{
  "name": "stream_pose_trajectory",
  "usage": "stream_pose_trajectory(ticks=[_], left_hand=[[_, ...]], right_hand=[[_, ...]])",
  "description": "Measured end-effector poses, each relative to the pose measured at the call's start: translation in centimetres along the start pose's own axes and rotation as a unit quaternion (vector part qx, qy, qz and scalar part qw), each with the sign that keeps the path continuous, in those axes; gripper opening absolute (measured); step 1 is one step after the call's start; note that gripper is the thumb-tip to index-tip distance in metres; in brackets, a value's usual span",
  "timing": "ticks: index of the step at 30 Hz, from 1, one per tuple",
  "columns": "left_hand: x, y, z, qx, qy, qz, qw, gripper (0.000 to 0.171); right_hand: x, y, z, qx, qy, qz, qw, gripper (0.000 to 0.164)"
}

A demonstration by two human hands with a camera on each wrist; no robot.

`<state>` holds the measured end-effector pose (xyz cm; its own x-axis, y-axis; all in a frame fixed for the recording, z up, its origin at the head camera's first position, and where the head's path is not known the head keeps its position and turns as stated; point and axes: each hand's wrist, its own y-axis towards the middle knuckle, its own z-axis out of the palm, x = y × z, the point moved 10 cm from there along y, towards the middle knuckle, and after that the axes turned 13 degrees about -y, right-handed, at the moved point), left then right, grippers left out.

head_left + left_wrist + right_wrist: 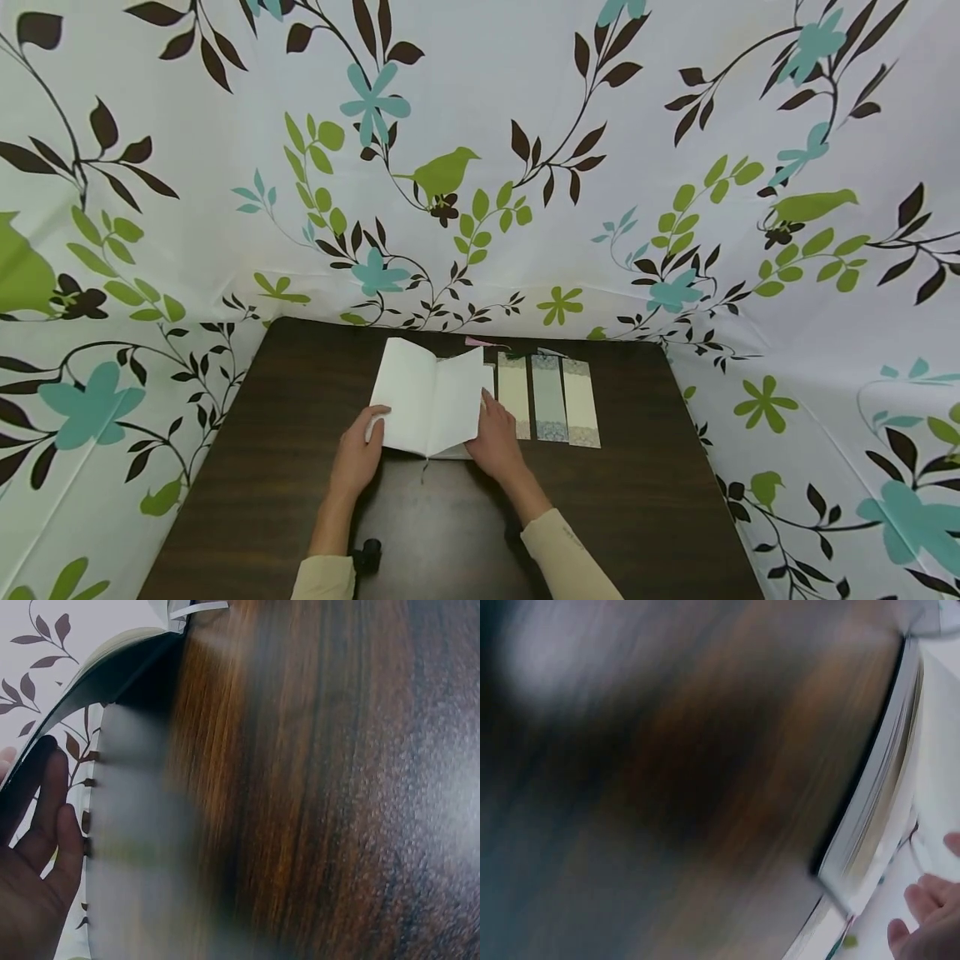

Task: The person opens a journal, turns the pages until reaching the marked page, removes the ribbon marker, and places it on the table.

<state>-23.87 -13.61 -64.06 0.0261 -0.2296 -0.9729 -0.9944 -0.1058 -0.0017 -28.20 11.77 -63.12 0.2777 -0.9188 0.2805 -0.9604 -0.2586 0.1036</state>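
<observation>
An open notebook [408,392] with blank white pages and a dark cover lies toward the far side of the table. My left hand [358,450] grips its left edge, thumb over the page and fingers beneath the cover [142,664], which is raised off the table in the left wrist view. On the other side my right hand [497,437] holds the outer edge of a lifted page [459,400]. Below that page the rest of the page block [881,795] shows in the right wrist view. A thin ribbon [424,471] hangs out at the spine.
Right of the notebook lie several patterned paper strips, among them a cream strip [513,375], a blue-grey strip [549,396] and another cream strip [582,400]. A pink piece [478,342] lies behind. The dark wooden table [637,500] meets a leaf-patterned cloth [487,125].
</observation>
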Motion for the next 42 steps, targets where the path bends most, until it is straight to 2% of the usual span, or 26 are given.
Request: stream_pose_trajectory(ticks=[6,8,11,13,15,18,25,30,37,42], left_hand=[[0.2,0.0,0.0,-0.002,-0.020,-0.012,0.9997,0.047],[0.3,0.0,0.0,-0.002,-0.031,-0.024,0.9992,0.054],[0.4,0.1,-0.1,-0.008,-0.021,-0.042,0.9989,0.062],[0.5,0.1,-0.1,-0.013,-0.006,-0.046,0.9988,0.061],[0.4,0.2,-0.2,-0.016,0.009,-0.037,0.9991,0.054],[0.2,0.3,-0.4,-0.029,0.020,-0.015,0.9993,0.041],[-0.3,0.1,-0.7,-0.043,0.017,0.010,0.9989,0.040],[-0.6,0.1,-0.9,-0.052,0.016,0.021,0.9983,0.036],[0.0,0.2,-1.0,-0.051,0.014,0.013,0.9985,0.036],[0.2,0.2,-0.9,-0.044,0.011,0.007,0.9989,0.038]], right_hand=[[3.9,-0.9,2.2,0.050,-0.008,-0.069,0.996,0.057],[5.0,-1.2,2.7,0.060,-0.015,-0.094,0.994,0.058],[6.2,-1.6,3.0,0.069,-0.022,-0.125,0.990,0.058],[6.5,-1.9,3.1,0.083,-0.025,-0.135,0.987,0.059],[6.6,-2.0,3.2,0.095,-0.027,-0.144,0.985,0.060],[6.3,-2.1,3.4,0.106,-0.036,-0.149,0.983,0.061],[4.1,-1.9,3.3,0.103,-0.080,-0.142,0.981,0.062],[2.5,-1.7,2.9,0.123,-0.102,-0.141,0.977,0.064],[0.9,-1.2,2.6,0.150,-0.111,-0.132,0.974,0.067],[0.6,-1.0,2.8,0.170,-0.092,-0.136,0.972,0.066]])
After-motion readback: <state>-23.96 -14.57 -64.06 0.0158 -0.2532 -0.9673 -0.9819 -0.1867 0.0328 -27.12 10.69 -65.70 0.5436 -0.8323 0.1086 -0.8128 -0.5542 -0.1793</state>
